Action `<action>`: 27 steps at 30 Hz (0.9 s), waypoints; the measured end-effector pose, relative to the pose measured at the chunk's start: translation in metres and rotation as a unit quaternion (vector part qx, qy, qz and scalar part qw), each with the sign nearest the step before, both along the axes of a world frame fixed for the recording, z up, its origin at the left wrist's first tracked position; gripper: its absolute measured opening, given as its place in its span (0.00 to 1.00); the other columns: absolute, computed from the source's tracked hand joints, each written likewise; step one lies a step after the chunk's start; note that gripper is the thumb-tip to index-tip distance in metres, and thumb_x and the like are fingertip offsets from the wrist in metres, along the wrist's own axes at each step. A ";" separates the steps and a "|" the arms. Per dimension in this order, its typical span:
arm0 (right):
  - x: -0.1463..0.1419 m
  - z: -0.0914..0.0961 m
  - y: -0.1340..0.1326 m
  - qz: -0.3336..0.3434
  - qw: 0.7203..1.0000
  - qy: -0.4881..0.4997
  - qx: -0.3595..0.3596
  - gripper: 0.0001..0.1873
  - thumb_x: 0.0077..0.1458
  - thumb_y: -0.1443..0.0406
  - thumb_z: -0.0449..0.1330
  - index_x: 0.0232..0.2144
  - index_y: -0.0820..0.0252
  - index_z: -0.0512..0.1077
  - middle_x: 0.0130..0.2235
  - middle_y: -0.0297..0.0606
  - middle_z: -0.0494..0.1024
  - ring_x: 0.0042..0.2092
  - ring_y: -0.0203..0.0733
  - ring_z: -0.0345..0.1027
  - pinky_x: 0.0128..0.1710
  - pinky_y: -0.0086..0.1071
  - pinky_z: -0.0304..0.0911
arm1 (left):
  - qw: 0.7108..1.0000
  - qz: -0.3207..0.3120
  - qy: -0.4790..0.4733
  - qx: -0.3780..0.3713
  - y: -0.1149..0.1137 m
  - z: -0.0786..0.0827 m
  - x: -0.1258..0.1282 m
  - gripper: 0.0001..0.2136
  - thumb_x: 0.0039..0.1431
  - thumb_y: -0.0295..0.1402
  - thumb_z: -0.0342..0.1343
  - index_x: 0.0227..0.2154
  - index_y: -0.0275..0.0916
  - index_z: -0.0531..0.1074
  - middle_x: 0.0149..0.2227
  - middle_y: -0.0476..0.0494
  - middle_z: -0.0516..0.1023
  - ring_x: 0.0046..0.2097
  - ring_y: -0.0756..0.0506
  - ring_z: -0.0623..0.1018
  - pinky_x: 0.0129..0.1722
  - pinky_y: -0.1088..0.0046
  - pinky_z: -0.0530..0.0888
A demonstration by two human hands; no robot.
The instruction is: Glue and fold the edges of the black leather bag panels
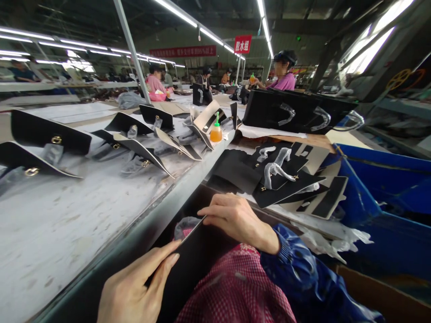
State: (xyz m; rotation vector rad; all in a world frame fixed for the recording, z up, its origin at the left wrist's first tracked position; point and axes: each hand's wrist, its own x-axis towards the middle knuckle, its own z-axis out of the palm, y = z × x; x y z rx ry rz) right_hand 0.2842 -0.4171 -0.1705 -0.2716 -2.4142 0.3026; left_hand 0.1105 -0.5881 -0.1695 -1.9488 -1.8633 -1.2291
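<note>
A black bag panel (197, 255) is tilted in front of me above my lap, its thin pale edge facing up. My left hand (134, 285) pinches that edge at the near end, thumb on one face and fingers on the other. Farther along the same edge, my right hand (235, 220) is closed on the panel between thumb and fingers. Behind the panel shows a clear plastic-wrapped loop (184, 224), probably its handle. The panel's lower part blends into the dark background.
On the white table (84, 233), several black panels (50, 130) stand bent, with wrapped handles. A glue bottle (216, 131) with green cap stands by the table edge. More panels (286, 179) lie piled at right, near a blue bin (380, 188). A co-worker (286, 74) sits beyond.
</note>
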 end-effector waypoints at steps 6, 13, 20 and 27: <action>0.000 -0.002 0.003 0.004 1.000 -0.011 0.023 0.07 0.65 0.64 0.62 0.41 0.55 0.80 0.33 0.33 0.75 0.32 0.35 0.67 0.33 0.30 0.58 | 1.000 -0.016 -0.002 0.010 0.001 -0.001 0.001 0.12 0.68 0.41 0.53 0.39 0.44 0.79 0.34 0.56 0.85 0.34 0.56 0.84 0.43 0.96 0.71; -0.008 0.002 -0.002 -0.004 0.993 -0.061 0.098 0.09 0.68 0.69 0.56 0.37 0.58 0.76 0.35 0.35 0.74 0.34 0.36 0.65 0.35 0.32 0.54 | 0.999 0.021 0.036 -0.013 -0.004 -0.014 -0.011 0.13 0.69 0.43 0.50 0.41 0.45 0.77 0.35 0.57 0.85 0.33 0.53 0.84 0.38 0.89 0.76; -0.025 0.004 -0.014 0.022 0.974 -0.087 0.209 0.11 0.68 0.68 0.55 0.33 0.60 0.73 0.33 0.35 0.74 0.33 0.38 0.63 0.37 0.36 0.53 | 0.964 0.158 0.139 -0.161 0.017 -0.034 0.003 0.10 0.68 0.30 0.50 0.46 0.42 0.75 0.31 0.53 0.85 0.27 0.45 0.84 0.21 0.75 0.73; -0.002 0.022 -0.018 0.015 0.987 0.032 0.158 0.10 0.69 0.63 0.57 0.48 0.62 0.72 0.39 0.36 0.82 0.36 0.37 0.72 0.38 0.35 0.59 | 0.984 0.104 0.142 -0.025 0.019 -0.042 -0.014 0.11 0.67 0.31 0.52 0.47 0.39 0.76 0.37 0.51 0.86 0.33 0.48 0.85 0.29 0.80 0.77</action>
